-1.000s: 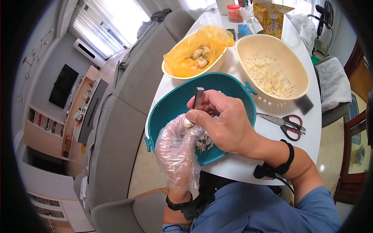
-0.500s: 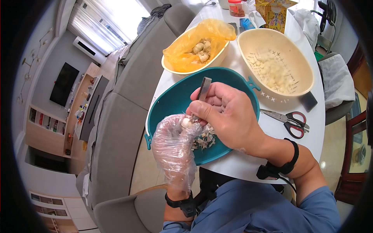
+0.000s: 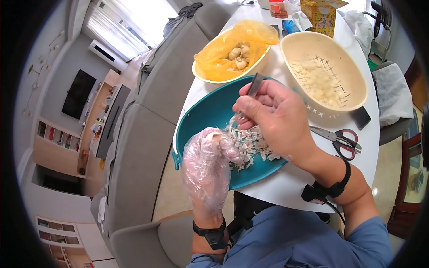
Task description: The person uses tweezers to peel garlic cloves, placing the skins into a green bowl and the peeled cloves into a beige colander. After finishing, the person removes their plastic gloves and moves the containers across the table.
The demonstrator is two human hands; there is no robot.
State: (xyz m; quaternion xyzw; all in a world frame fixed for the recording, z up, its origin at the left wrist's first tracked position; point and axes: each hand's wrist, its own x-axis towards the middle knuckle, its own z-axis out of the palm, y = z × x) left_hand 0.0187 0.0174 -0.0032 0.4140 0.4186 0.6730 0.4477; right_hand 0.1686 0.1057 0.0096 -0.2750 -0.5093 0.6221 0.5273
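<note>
My left hand [image 3: 203, 167], in a see-through plastic glove, is closed around a pale garlic clove [image 3: 214, 135] over the near left side of a teal basin [image 3: 190, 123]. Bare, my right hand [image 3: 281, 120] grips metal tweezers [image 3: 255, 85] between thumb and fingers, a little up and right of the clove. A strip of papery skin [image 3: 235, 118] hangs by the lower end of the tweezers, which the fingers partly hide. Loose garlic skins [image 3: 252, 145] lie in the basin below both hands.
Behind the basin, a cream tub holds a yellow plastic bag [image 3: 214, 49] with garlic bulbs [image 3: 237, 53]. A cream colander [image 3: 353, 80] with peeled cloves [image 3: 319, 78] stands right, beside scissors [image 3: 344, 143] and a dark flat object [image 3: 360, 117]. A red-lidded jar [image 3: 278, 9] and yellow box [image 3: 319, 18] stand behind.
My right hand with the tweezers has moved up and away from the clove, and a strip of skin now shows by it. More skins in the basin are visible. The view has shifted slightly.
</note>
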